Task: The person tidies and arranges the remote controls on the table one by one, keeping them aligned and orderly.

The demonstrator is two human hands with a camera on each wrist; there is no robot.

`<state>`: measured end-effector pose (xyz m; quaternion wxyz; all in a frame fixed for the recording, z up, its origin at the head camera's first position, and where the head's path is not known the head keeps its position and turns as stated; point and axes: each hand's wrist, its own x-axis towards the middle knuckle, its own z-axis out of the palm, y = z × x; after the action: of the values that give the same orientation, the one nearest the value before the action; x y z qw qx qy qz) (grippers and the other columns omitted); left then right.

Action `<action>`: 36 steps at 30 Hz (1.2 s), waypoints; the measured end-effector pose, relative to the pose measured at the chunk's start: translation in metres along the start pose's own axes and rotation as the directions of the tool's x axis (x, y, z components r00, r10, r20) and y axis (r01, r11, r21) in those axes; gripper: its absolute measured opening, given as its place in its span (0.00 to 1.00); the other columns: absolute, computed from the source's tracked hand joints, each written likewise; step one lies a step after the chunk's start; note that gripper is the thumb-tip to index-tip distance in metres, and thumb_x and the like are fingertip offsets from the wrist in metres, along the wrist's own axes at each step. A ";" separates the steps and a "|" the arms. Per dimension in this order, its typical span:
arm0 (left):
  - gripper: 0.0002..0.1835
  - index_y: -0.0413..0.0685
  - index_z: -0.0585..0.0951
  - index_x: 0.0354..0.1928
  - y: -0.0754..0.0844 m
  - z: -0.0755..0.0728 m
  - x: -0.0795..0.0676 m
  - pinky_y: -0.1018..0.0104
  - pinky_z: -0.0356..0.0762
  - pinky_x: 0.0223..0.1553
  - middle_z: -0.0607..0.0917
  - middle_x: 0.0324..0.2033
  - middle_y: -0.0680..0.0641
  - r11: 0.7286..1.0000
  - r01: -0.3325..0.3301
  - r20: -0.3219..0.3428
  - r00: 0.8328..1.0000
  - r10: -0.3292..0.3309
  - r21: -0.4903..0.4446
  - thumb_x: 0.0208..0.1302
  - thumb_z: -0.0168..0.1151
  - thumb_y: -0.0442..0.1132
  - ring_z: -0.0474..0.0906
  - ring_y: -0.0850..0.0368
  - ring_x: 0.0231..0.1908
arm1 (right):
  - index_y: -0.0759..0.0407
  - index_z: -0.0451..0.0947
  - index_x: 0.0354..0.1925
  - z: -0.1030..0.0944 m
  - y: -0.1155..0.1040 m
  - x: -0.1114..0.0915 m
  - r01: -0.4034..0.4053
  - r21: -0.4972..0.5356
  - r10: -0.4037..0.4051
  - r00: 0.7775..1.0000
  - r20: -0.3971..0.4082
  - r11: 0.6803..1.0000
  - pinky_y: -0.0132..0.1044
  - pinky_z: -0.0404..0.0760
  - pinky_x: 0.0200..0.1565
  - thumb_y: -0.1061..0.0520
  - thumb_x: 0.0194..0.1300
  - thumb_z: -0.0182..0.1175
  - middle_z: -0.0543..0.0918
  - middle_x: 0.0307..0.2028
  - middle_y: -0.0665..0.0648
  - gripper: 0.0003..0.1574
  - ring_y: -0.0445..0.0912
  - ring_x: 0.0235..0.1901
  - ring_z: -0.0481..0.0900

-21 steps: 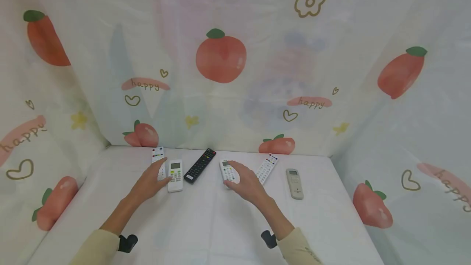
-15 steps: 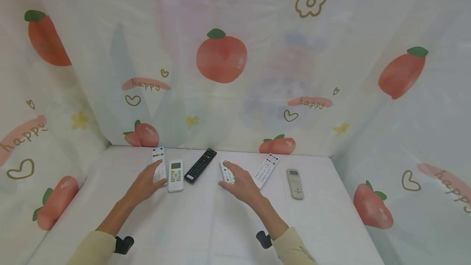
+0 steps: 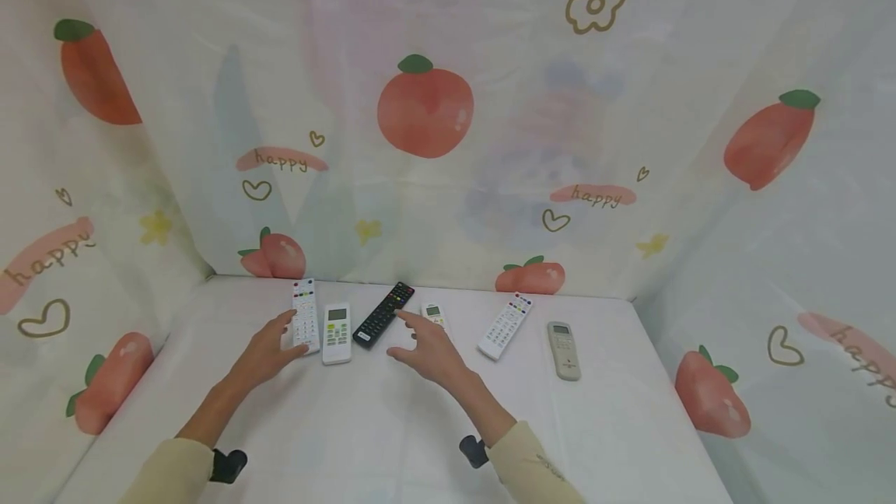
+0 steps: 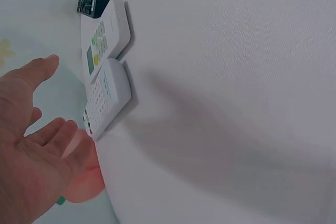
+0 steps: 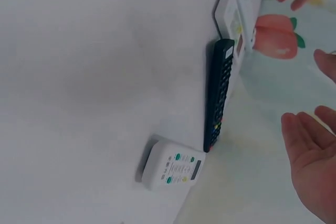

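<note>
My left hand (image 3: 266,352) is held above the table beside the long white remote control (image 3: 305,317) at the far left, thumb and fingers spread and holding nothing. In the left wrist view that remote (image 4: 107,98) lies apart from the hand. Next to it is a white air-conditioner remote (image 3: 337,337) with a small screen. My right hand (image 3: 430,348) hovers near the black remote control (image 3: 383,316), its fingers spread and nothing in them. It partly hides a second white air-conditioner remote (image 3: 433,313); in the right wrist view this remote (image 5: 176,166) shows whole.
Toward the right lie a slanted white remote control (image 3: 505,327) and a beige remote (image 3: 563,351). All rest on a white-covered table (image 3: 350,442). A fruit-printed curtain (image 3: 490,239) rises behind the table and along both sides.
Both hands have moved left. The right one has passed from over the second air-conditioner remote toward the black remote, and the left one has drawn off the other air-conditioner remote. The remotes stay put.
</note>
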<state>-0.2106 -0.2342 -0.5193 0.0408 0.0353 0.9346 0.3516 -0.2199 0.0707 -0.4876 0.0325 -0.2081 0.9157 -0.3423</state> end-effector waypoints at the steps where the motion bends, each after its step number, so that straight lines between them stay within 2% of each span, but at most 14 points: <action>1: 0.40 0.37 0.53 0.68 -0.001 0.000 0.000 0.42 0.67 0.51 0.62 0.60 0.30 1.000 0.004 0.002 1.000 -0.004 -0.002 0.60 0.62 0.43 0.63 0.35 0.57 | 0.50 0.62 0.65 0.002 -0.002 0.002 0.001 0.008 -0.001 1.000 0.004 1.000 0.35 0.75 0.47 0.45 0.56 0.64 0.69 0.60 0.53 0.42 0.48 0.52 0.74; 12: 0.41 0.35 0.52 0.67 -0.009 0.001 0.004 0.44 0.68 0.50 0.63 0.60 0.29 0.999 0.046 0.021 0.999 -0.046 0.005 0.59 0.63 0.41 0.64 0.35 0.56 | 0.51 0.63 0.65 0.029 -0.020 0.023 0.003 0.076 -0.008 0.998 0.064 0.997 0.30 0.76 0.43 0.46 0.56 0.65 0.72 0.58 0.57 0.41 0.49 0.49 0.76; 20: 0.41 0.36 0.52 0.67 -0.014 0.003 0.006 0.44 0.69 0.49 0.64 0.59 0.28 0.997 0.077 0.034 0.996 -0.077 -0.009 0.58 0.63 0.41 0.65 0.35 0.55 | 0.53 0.64 0.64 0.044 -0.033 0.035 0.009 0.090 -0.016 0.996 0.088 0.996 0.29 0.74 0.45 0.48 0.55 0.66 0.74 0.56 0.55 0.40 0.46 0.51 0.74; 25: 0.41 0.36 0.52 0.67 -0.017 0.004 0.006 0.45 0.69 0.50 0.63 0.59 0.28 0.993 0.112 0.049 0.993 -0.111 -0.034 0.59 0.63 0.41 0.65 0.34 0.56 | 0.52 0.64 0.64 0.055 -0.042 0.043 -0.027 0.124 0.011 0.992 0.128 0.992 0.30 0.75 0.43 0.48 0.55 0.66 0.73 0.56 0.55 0.40 0.47 0.51 0.74; 30: 0.41 0.38 0.51 0.68 -0.019 0.005 0.008 0.46 0.70 0.49 0.63 0.60 0.28 0.986 0.155 0.075 0.986 -0.150 -0.056 0.59 0.63 0.42 0.65 0.35 0.56 | 0.51 0.65 0.63 0.068 -0.044 0.051 -0.049 0.136 0.027 0.987 0.159 0.989 0.30 0.75 0.42 0.48 0.55 0.66 0.72 0.58 0.52 0.39 0.46 0.51 0.74; 36: 0.41 0.38 0.52 0.67 -0.022 0.006 0.011 0.47 0.72 0.47 0.65 0.58 0.28 0.984 0.172 0.080 0.983 -0.168 -0.043 0.59 0.63 0.42 0.67 0.35 0.54 | 0.52 0.66 0.62 0.078 -0.045 0.060 -0.053 0.128 0.033 0.987 0.160 0.990 0.31 0.75 0.44 0.48 0.55 0.66 0.73 0.57 0.52 0.38 0.45 0.51 0.75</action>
<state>-0.2221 -0.2457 -0.5383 0.1070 -0.0323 0.9229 0.3685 -0.2431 -0.0319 -0.5132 0.1256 -0.2119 0.8899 -0.3838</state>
